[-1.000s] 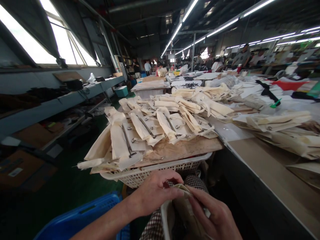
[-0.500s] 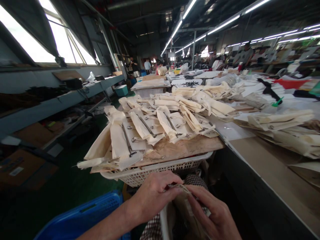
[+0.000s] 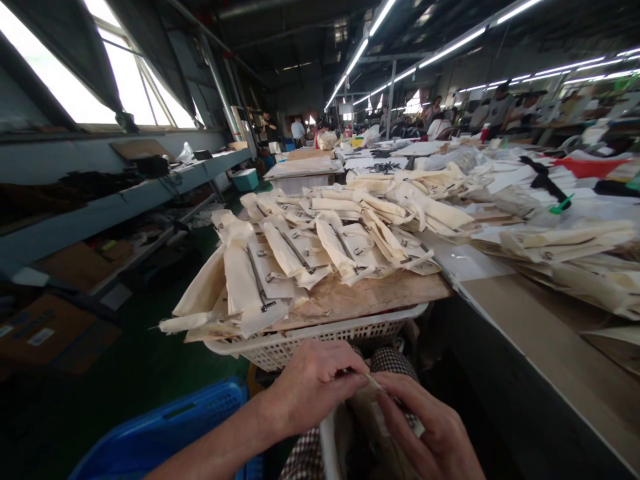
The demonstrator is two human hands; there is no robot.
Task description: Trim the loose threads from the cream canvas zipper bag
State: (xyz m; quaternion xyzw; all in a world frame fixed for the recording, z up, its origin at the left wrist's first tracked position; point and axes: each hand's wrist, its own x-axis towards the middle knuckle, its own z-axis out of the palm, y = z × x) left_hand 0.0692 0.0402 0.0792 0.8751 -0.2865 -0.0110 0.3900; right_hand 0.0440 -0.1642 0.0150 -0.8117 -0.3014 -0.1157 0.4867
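Observation:
My left hand (image 3: 323, 379) is closed, its thumb and fingers pinching the upper edge of a cream fabric piece (image 3: 367, 417). Close beside it, my right hand (image 3: 425, 417) grips the same edge between thumb and fingers. The fabric hangs down over my lap, against checkered cloth (image 3: 306, 457); its lower part is dark and partly cut off by the frame. In front of my hands, several cream fabric pieces (image 3: 250, 277) with dark zipper-like strips lie overlapping on a brown board (image 3: 345, 303). The fingertips hide what lies within the pinch.
Beneath the board is a white plastic basket (image 3: 285, 348). A blue crate (image 3: 165, 427) stands at lower left. To the right runs a worktable (image 3: 530, 320) bearing more cream pieces (image 3: 580, 247). A shelf (image 3: 165, 183) lines the left wall; people are in the distance.
Both hands keep their hold on the fabric. Its edge between the fingertips has dropped slightly and shows less. The camera view has shifted a little.

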